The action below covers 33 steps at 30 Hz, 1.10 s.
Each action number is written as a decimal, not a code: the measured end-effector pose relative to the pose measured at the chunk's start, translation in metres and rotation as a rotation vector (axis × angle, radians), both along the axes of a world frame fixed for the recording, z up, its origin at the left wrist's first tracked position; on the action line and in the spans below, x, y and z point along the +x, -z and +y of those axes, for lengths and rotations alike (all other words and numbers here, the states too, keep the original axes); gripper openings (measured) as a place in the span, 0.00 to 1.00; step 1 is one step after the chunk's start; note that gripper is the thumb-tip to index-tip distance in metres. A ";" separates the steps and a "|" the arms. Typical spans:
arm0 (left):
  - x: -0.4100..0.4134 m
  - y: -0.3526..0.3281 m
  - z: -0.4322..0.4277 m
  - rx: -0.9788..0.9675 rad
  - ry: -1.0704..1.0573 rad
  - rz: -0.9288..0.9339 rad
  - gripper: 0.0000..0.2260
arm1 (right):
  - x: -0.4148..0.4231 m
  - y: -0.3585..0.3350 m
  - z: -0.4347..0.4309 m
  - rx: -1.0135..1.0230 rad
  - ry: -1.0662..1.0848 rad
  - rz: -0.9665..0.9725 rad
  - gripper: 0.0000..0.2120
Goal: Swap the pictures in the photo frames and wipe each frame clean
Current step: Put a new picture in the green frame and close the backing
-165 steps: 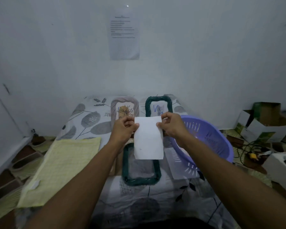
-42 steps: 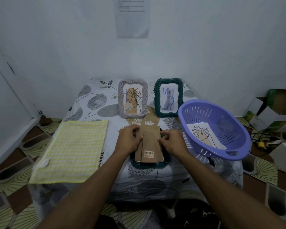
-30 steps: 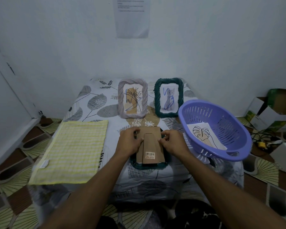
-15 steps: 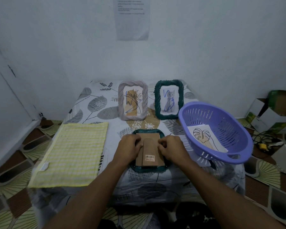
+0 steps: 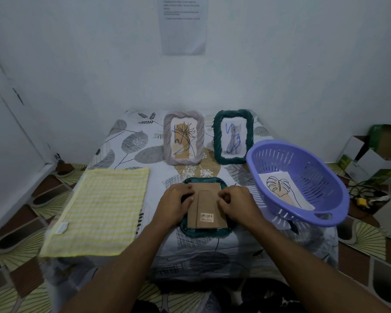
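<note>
Dark green frame point(image 5: 204, 231) lay face-down at the near middle of the leaf-print table cover point(image 5: 131, 143), brown cardboard backing point(image 5: 209, 207) seated in it, barcode sticker up. Left hand point(image 5: 174, 205) rested on the backing's left edge, fingers fairly flat and pressing, nothing gripped. Right hand point(image 5: 238, 203) sat on the right edge with fingers curled, tips at the backing; whether it pinched anything could not be told. Grey frame point(image 5: 183, 138) and second green frame point(image 5: 233, 137) stood upright side by side behind, both with pictures in. Purple basket point(image 5: 278, 143) to the right held a leaf drawing point(image 5: 278, 187). Yellow cloth point(image 5: 99, 211) lay flat to the left
</note>
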<state>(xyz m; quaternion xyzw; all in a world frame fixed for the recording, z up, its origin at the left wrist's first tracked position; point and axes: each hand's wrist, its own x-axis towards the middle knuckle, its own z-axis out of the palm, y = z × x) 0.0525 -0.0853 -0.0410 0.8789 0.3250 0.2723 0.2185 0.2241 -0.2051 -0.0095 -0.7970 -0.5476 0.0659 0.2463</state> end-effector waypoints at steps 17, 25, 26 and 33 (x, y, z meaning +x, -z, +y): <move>0.018 0.000 0.031 -0.065 -0.076 -0.015 0.15 | 0.027 0.014 0.033 0.048 0.036 0.098 0.19; 0.015 -0.004 0.042 -0.121 0.005 0.000 0.12 | 0.035 0.012 0.035 0.042 -0.016 0.105 0.14; 0.015 -0.004 0.042 -0.119 0.012 0.001 0.12 | 0.035 0.011 0.035 0.045 -0.024 0.102 0.13; 0.012 -0.005 0.043 -0.093 0.056 -0.012 0.09 | 0.032 0.010 0.031 0.091 -0.061 0.072 0.08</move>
